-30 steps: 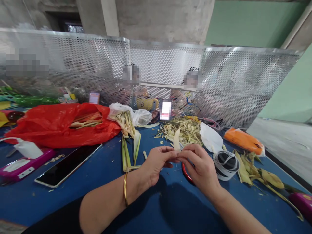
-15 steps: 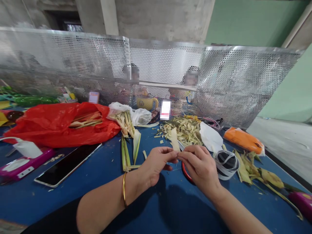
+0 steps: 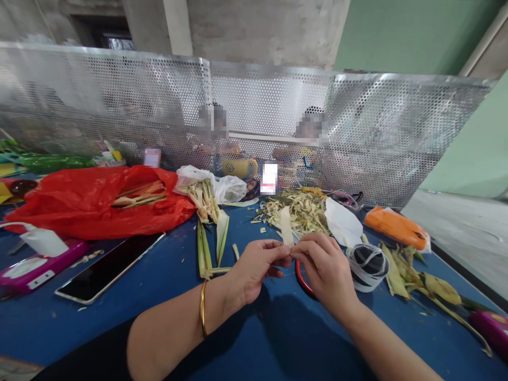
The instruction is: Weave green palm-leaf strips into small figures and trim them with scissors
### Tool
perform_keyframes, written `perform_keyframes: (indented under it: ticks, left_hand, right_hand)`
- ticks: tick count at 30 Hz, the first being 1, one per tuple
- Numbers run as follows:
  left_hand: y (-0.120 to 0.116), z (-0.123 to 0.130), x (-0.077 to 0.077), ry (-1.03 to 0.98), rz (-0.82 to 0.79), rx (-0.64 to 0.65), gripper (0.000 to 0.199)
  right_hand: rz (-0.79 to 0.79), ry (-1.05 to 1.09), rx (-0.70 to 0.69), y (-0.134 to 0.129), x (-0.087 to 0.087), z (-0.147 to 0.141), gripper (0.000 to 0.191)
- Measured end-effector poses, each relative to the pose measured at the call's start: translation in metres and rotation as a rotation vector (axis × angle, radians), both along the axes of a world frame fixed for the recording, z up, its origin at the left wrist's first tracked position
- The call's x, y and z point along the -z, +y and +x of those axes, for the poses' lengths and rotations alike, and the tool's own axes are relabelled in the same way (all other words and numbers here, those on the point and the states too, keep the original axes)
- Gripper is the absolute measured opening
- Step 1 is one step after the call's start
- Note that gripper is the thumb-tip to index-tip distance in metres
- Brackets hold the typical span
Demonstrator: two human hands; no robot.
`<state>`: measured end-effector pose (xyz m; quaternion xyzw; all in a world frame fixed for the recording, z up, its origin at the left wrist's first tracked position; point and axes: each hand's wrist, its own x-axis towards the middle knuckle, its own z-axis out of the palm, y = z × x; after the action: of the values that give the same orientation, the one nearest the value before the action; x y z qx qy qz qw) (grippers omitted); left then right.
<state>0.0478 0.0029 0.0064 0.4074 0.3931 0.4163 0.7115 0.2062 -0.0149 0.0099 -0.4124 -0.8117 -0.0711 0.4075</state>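
Observation:
A pale, flat leaf strip [image 3: 286, 225] stands up from between my fingertips, its lower end hidden by them. My left hand [image 3: 256, 267], with a gold bangle on the wrist, pinches the strip between thumb and forefinger. Fingers of my right hand [image 3: 327, 270] are closed at the same spot, meeting the left fingertips. Beneath the right hand a red round rim [image 3: 302, 280] shows in part; the rest is covered. Behind the hands lies a heap of leaf shreds [image 3: 299, 209]. Left of them are green-and-cream leaf stalks [image 3: 203, 248].
A phone [image 3: 111, 267], a red plastic bag [image 3: 79, 196] and a purple power strip [image 3: 71, 254] lie left. Right are a coil of white band [image 3: 367, 270], an orange packet [image 3: 397, 227] and dry leaves [image 3: 402, 272]. A perforated metal screen [image 3: 270, 100] stands behind, with people beyond it.
The leaf strip has tilted slightly to the right and more upright. My fingers have shifted only a little, still pinched together.

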Motion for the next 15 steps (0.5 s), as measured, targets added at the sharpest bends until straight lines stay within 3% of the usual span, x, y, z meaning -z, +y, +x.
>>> perform_keyframes:
  ticks: [4, 7, 15]
  left_hand:
    - [-0.0012, 0.0039, 0.0001, 0.158, 0.25, -0.102, 0.022]
    - [-0.001, 0.0048, 0.0008, 0.224, 0.311, -0.105, 0.021]
    - [-0.0007, 0.0051, 0.0026, 0.231, 0.315, -0.076, 0.019]
  right_hand:
    - [-0.262, 0.16, 0.013, 0.0008, 0.0013, -0.0012, 0.013]
    - [-0.438, 0.215, 0.028, 0.0014, 0.0019, -0.0008, 0.011]
    - [-0.538, 0.349, 0.042, 0.0042, 0.0009, 0.0008, 0.009]
